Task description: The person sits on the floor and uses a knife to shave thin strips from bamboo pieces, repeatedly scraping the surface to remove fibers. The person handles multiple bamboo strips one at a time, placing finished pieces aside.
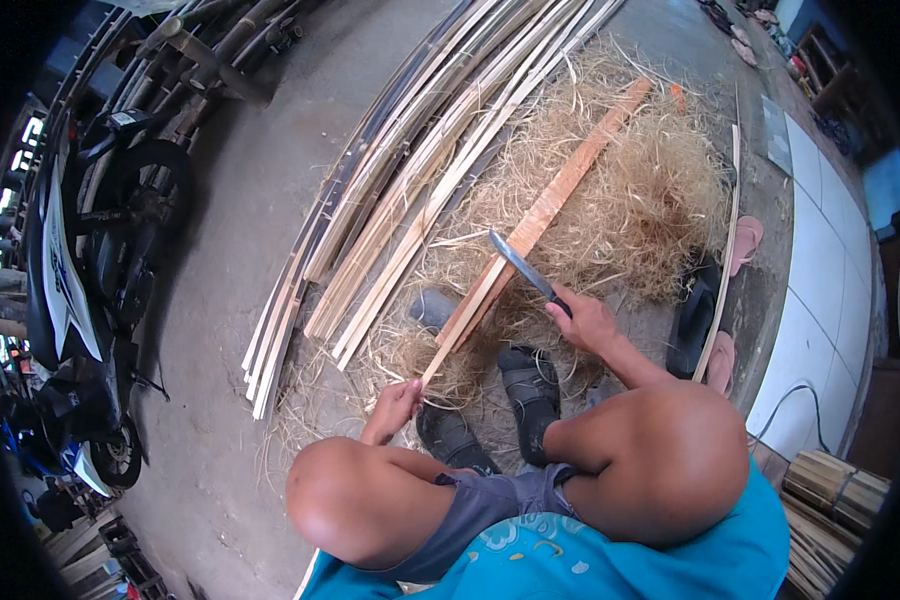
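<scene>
My left hand is closed around the near end of a thin pale strip, which looks like split bamboo. The strip runs up along a long reddish-brown wooden board, slanting away to the far right. In my right hand is a knife with a dark handle. Its blade lies across the strip and the board, pointing up and left. A grey cylindrical block sits beside the board's near end, partly covered by shavings. My feet in dark sandals rest just below the board.
A heap of curly shavings surrounds the board. Long pale strips lie bundled on the concrete floor to the left. A motorcycle stands at far left. Pink slippers lie by the white tiled step; bundled strips are at lower right.
</scene>
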Demonstrator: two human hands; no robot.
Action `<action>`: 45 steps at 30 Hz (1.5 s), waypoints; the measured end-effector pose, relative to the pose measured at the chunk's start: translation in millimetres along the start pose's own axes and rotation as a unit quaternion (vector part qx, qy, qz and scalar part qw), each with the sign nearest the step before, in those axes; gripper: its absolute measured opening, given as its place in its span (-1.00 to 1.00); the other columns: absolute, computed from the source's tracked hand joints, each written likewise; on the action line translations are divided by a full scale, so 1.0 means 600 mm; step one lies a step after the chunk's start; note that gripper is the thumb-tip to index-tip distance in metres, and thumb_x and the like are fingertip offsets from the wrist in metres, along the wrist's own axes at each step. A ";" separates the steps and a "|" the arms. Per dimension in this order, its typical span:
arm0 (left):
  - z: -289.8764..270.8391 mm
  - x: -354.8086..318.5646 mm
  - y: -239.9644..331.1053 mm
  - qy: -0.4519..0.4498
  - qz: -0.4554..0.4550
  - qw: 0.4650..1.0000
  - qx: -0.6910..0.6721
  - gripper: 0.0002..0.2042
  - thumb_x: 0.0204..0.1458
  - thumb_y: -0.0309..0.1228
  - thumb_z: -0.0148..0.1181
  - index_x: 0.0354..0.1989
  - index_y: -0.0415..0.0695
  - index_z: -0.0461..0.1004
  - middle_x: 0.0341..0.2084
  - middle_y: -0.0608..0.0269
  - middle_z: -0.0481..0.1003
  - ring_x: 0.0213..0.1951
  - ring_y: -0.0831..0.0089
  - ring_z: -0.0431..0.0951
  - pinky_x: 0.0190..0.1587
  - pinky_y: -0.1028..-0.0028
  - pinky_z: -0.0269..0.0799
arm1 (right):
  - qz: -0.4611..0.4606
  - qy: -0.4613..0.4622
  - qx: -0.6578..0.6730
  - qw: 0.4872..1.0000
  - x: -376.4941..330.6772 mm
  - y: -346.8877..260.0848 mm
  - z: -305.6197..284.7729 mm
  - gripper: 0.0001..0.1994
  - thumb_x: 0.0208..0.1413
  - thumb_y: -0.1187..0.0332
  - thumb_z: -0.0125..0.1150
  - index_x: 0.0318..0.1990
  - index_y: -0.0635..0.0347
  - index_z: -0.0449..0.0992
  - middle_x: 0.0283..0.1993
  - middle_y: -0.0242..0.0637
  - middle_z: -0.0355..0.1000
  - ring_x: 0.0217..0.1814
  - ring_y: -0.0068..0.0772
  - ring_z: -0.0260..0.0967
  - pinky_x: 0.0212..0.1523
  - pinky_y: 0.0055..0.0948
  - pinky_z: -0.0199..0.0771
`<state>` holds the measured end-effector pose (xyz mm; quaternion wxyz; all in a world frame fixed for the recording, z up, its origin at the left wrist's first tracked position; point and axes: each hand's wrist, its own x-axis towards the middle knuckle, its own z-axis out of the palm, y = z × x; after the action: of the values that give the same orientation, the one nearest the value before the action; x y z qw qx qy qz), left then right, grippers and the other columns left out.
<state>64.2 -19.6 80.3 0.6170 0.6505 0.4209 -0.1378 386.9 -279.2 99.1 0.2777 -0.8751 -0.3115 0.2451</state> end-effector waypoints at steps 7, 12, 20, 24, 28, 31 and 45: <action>-0.009 -0.024 -0.045 0.052 0.066 0.994 0.069 -0.56 0.35 -0.10 0.02 -0.45 -0.21 0.50 -0.67 0.41 0.36 -0.61 0.65 0.29 -0.55 0.52 0.18 | -0.104 -0.027 -0.053 0.993 0.006 0.009 0.020 -0.53 0.27 -0.02 0.12 0.23 -0.03 0.41 -0.18 0.10 0.55 -0.08 0.25 0.51 -0.05 0.04 0.51; -0.023 -0.068 -0.093 0.110 0.038 0.988 0.104 -0.58 0.32 -0.11 0.04 -0.43 -0.21 0.53 -0.71 0.41 0.34 -0.60 0.65 0.28 -0.52 0.51 0.19 | -0.030 0.022 0.079 0.996 -0.006 -0.001 0.010 -0.54 0.28 0.05 0.11 0.24 0.04 0.44 -0.02 0.17 0.52 0.06 0.26 0.47 0.08 0.00 0.47; -0.236 -0.158 -0.151 0.104 0.058 0.852 0.510 -0.61 0.25 -0.08 0.09 -0.10 -0.19 0.60 -0.36 0.02 0.60 -0.29 0.13 0.61 -0.20 0.14 0.50 | 0.036 0.013 0.150 0.988 -0.022 0.004 0.021 -0.57 0.31 0.06 0.10 0.20 0.08 0.48 -0.01 0.14 0.54 0.07 0.17 0.51 0.09 -0.13 0.47; -0.293 0.002 0.100 0.051 0.138 0.764 0.628 -0.70 0.15 -0.18 0.16 -0.17 -0.18 0.58 -0.22 -0.11 0.58 -0.07 -0.07 0.57 -0.01 0.03 0.49 | 0.048 0.027 0.152 0.987 -0.015 0.030 0.059 -0.55 0.32 0.06 0.09 0.22 0.10 0.45 0.06 0.12 0.51 0.13 0.15 0.48 0.12 -0.15 0.46; -0.237 0.178 0.254 0.049 0.211 0.734 0.644 -0.72 0.17 -0.20 0.11 -0.17 -0.13 0.60 -0.26 -0.12 0.60 -0.15 -0.09 0.59 -0.06 0.02 0.51 | 0.078 0.010 0.212 0.974 -0.016 0.023 0.087 -0.54 0.32 0.05 0.08 0.24 0.10 0.44 0.08 0.11 0.50 0.14 0.08 0.49 0.13 -0.17 0.45; -0.111 0.322 0.330 0.150 0.238 0.808 0.518 -0.76 0.18 -0.26 0.10 -0.25 -0.16 0.59 -0.32 -0.14 0.60 -0.22 -0.09 0.61 -0.07 0.03 0.52 | 0.092 0.031 0.238 0.967 -0.024 0.041 0.092 -0.55 0.32 0.05 0.09 0.24 0.07 0.44 -0.04 0.11 0.55 0.03 0.05 0.55 0.06 -0.16 0.48; -0.139 0.362 0.409 0.209 0.285 0.929 0.109 -0.64 0.25 -0.14 0.14 -0.10 -0.23 0.59 -0.38 0.10 0.63 -0.33 0.42 0.58 -0.22 0.38 0.45 | 0.096 -0.004 0.228 0.969 -0.049 0.032 0.069 -0.47 0.21 -0.01 0.22 0.24 0.04 0.40 -0.06 0.07 0.55 0.00 0.07 0.55 0.00 -0.15 0.51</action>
<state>344.2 167.5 114.0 0.4534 0.8206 0.3196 0.1374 349.9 -297.9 64.4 0.4439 -0.8133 -0.1628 0.3389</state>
